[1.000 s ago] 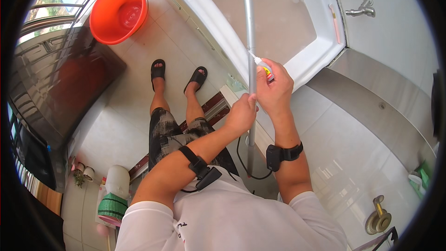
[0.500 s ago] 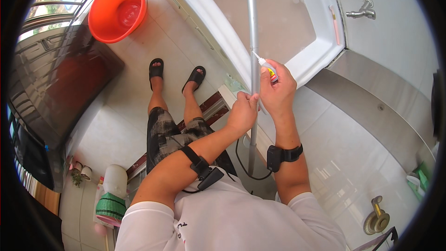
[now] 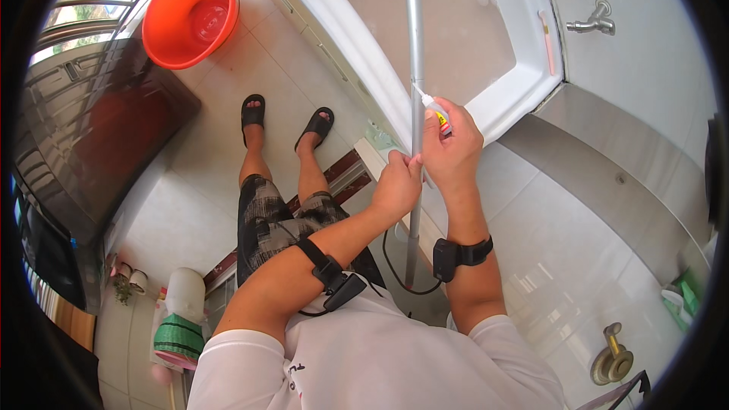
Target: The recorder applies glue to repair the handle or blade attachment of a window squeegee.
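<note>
My left hand is closed around a long silver metal pole, which runs from the top of the view down past my forearms. Just right of the pole, my right hand grips a small glue bottle with a white pointed nozzle and a red and yellow label. The nozzle tip meets, or nearly meets, the pole at a seam above my left hand. Both hands are side by side, close together at the pole. My fingertips behind the pole are partly hidden.
Behind the pole is a white sink holding cloudy water. A wall tap sticks out at the upper right, above a steel ledge. On the tiled floor at the far left stands an orange bucket; a dark washing machine is nearby.
The hands, pole and glue bottle hold almost the same pose. The whole view has shifted very slightly.
</note>
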`<state>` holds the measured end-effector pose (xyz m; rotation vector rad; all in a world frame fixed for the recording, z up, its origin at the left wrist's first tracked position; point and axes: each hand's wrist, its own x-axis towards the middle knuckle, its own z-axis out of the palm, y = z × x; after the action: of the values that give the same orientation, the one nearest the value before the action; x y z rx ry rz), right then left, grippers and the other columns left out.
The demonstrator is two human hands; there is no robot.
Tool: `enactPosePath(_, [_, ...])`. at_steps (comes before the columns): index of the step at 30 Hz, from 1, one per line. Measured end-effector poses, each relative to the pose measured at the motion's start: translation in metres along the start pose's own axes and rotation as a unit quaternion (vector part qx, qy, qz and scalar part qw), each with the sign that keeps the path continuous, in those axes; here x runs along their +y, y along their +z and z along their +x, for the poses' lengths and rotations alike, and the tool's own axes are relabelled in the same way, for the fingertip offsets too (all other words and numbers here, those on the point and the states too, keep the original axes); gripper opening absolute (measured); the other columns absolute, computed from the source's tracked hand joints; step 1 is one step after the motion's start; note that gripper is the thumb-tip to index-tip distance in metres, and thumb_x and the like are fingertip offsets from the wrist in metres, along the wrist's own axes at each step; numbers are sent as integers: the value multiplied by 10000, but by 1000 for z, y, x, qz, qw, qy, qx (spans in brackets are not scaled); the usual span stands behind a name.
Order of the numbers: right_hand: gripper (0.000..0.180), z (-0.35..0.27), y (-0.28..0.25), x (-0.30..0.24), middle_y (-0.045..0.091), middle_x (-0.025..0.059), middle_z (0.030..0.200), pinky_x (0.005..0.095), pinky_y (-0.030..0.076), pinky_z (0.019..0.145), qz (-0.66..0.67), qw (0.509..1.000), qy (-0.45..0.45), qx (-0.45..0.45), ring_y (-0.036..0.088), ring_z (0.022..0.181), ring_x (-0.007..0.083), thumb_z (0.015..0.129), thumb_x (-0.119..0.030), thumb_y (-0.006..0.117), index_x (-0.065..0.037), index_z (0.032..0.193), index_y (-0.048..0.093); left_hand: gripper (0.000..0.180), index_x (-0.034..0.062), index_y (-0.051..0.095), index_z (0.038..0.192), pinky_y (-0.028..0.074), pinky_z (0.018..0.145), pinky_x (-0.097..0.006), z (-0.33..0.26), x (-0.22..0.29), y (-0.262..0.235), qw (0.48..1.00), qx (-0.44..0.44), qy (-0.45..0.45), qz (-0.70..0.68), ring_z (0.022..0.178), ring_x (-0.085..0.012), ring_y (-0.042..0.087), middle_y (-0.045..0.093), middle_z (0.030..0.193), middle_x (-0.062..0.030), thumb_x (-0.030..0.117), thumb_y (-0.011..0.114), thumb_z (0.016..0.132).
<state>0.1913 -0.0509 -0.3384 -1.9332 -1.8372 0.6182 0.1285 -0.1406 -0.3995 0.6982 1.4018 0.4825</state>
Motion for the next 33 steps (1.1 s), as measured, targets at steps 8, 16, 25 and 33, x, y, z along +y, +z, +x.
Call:
enactPosePath(8, [202, -1, 3, 7, 652, 128, 854, 336, 508, 556, -11, 999, -44, 17, 636, 672, 252, 879, -67, 658, 9, 1067, 665, 398, -52, 472, 1020, 513, 751, -501, -1, 4, -3, 1000, -14, -15, -12, 820, -427, 674, 683, 821, -230, 345, 499, 1044])
enactPosePath(16, [195, -1, 1, 3, 651, 128, 847, 336, 501, 558, -16, 1000, -21, 0, 631, 657, 250, 879, -63, 653, 12, 1059, 667, 334, -65, 469, 1066, 494, 808, -532, -1, 10, -7, 998, -38, -45, -39, 917, -503, 632, 636, 946, -332, 267, 487, 1029])
enactPosePath(25, [199, 1, -1, 4, 660, 131, 860, 336, 507, 567, -1, 1000, -23, 16, 638, 672, 252, 877, -46, 647, 18, 1064, 667, 407, -58, 471, 1019, 521, 738, -493, 0, 4, -1, 1000, -11, -8, -10, 796, -415, 683, 685, 803, -228, 346, 510, 1040])
enactPosePath(33, [196, 3, -4, 6, 663, 133, 866, 335, 509, 570, 5, 1000, 2, 23, 644, 678, 247, 895, -67, 651, 18, 1071, 664, 426, -49, 470, 1014, 527, 734, -473, 0, 4, -2, 999, -19, -23, -16, 794, -394, 694, 698, 806, -216, 374, 510, 1039])
